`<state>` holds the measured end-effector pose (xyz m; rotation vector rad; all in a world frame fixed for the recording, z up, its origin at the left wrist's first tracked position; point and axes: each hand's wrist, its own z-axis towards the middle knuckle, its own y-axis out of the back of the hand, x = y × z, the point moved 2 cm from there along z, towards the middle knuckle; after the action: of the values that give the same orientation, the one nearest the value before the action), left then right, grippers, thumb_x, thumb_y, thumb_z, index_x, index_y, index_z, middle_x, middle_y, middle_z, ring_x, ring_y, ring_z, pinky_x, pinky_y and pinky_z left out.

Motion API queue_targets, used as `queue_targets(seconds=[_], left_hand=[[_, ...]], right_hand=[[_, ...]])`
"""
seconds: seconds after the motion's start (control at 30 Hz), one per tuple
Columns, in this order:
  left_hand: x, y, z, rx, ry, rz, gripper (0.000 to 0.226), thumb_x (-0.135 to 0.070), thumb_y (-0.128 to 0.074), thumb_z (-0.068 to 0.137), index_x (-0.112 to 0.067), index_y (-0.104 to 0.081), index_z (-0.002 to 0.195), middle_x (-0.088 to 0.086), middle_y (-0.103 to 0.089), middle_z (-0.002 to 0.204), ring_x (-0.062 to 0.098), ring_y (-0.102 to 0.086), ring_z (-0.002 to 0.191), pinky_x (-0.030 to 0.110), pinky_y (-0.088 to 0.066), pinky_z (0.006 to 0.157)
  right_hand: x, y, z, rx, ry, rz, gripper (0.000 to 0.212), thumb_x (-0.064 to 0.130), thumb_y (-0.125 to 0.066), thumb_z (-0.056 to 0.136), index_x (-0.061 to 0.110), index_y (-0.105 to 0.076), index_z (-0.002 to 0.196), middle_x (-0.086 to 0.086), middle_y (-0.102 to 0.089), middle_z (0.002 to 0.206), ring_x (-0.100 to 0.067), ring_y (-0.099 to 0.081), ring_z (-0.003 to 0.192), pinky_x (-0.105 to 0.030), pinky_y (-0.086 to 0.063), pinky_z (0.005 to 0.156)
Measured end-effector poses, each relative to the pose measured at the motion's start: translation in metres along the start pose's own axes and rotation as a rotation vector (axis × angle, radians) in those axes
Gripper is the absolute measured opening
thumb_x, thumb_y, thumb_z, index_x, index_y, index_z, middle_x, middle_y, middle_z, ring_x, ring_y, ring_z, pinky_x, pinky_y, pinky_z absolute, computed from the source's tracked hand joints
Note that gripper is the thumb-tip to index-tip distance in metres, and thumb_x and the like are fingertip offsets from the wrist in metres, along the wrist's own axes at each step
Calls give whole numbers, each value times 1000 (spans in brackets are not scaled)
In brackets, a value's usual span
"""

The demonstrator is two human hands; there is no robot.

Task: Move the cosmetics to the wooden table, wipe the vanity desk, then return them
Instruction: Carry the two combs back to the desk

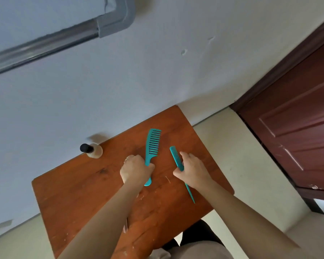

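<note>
Left hand (136,169) grips wide comb (153,143), right hand (192,169) tail comb (175,156); a bottle (94,150), perhaps foundation, stands nearby.

On wooden table (82,193), wide comb (153,143) lies left of tail comb (174,155)

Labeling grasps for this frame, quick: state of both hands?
Left hand: closed around the handle of the wide-tooth comb.
Right hand: closed around the tail comb.
</note>
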<state>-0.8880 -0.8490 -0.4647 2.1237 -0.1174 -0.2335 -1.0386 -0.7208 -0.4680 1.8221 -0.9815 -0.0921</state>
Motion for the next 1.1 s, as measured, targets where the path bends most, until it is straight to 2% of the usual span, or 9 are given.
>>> queue_targets(seconds=[0.13, 0.27, 0.37, 0.53, 0.67, 0.8, 0.93, 1.03, 1.1], left_hand=[[1, 3, -1, 49, -17, 9, 44, -57, -71, 74, -23, -67, 103, -6, -62, 97, 10, -60, 68, 18, -51, 52], [2, 11, -7, 61, -63, 7, 38, -55, -71, 77, -25, -64, 99, -10, -58, 90, 10, -56, 63, 14, -42, 47], [7, 15, -9, 56, -109, -21, 29, -47, -71, 81, -26, -66, 102, -12, -61, 85, 8, -57, 64, 14, -45, 48], [21, 26, -24, 7, -251, -110, 27, -35, -62, 93, -30, -61, 120, -10, -68, 109, 7, -64, 79, 20, -55, 57], [25, 41, -44, -42, -380, -244, 25, -33, -63, 92, -28, -62, 117, -10, -70, 110, 7, -62, 80, 13, -50, 58], [4, 64, -68, -88, -540, -334, 22, -31, -65, 91, -24, -61, 112, -8, -70, 110, 6, -62, 84, 9, -40, 56], [-49, 83, -108, -96, -716, -447, 22, -26, -63, 93, -18, -55, 111, -1, -69, 115, 12, -66, 89, 11, -43, 57], [-97, 89, -155, -105, -908, -468, 29, -27, -62, 94, -18, -50, 119, -2, -70, 110, 14, -69, 87, 12, -43, 57], [-129, 85, -192, -82, -1029, -482, 33, -30, -60, 94, -20, -48, 124, -4, -69, 107, 13, -69, 86, 16, -48, 60]], right_hand=[[3, 3, 7, -71, -10, 34, 45, 36, -59, 93, 15, -52, 132, 0, -59, 111, -12, -59, 98, -20, -50, 81], [4, 9, 7, -102, -31, 42, 43, 38, -56, 96, 19, -51, 134, 3, -60, 115, -12, -61, 99, -21, -53, 81], [6, 15, 2, -119, -43, 32, 43, 40, -55, 97, 21, -49, 135, 4, -60, 117, -11, -61, 100, -19, -50, 76], [13, 25, -15, -174, -58, 44, 42, 40, -52, 97, 22, -49, 135, 4, -60, 115, -7, -59, 92, -16, -44, 67], [20, 37, -40, -256, -39, 95, 38, 38, -49, 98, 22, -49, 133, 6, -58, 110, -6, -57, 88, -22, -52, 72], [12, 59, -85, -422, -93, 212, 33, 38, -49, 100, 29, -47, 132, 9, -57, 113, -7, -60, 92, -21, -52, 74], [-26, 84, -148, -638, -212, 296, 38, 34, -51, 100, 28, -45, 136, 10, -57, 113, -7, -61, 90, -26, -58, 77], [-67, 102, -204, -773, -324, 342, 37, 34, -49, 101, 30, -45, 137, 11, -57, 113, -7, -60, 85, -24, -57, 73], [-98, 114, -246, -859, -366, 370, 37, 33, -48, 101, 30, -45, 137, 10, -59, 115, -8, -60, 86, -27, -57, 75]])
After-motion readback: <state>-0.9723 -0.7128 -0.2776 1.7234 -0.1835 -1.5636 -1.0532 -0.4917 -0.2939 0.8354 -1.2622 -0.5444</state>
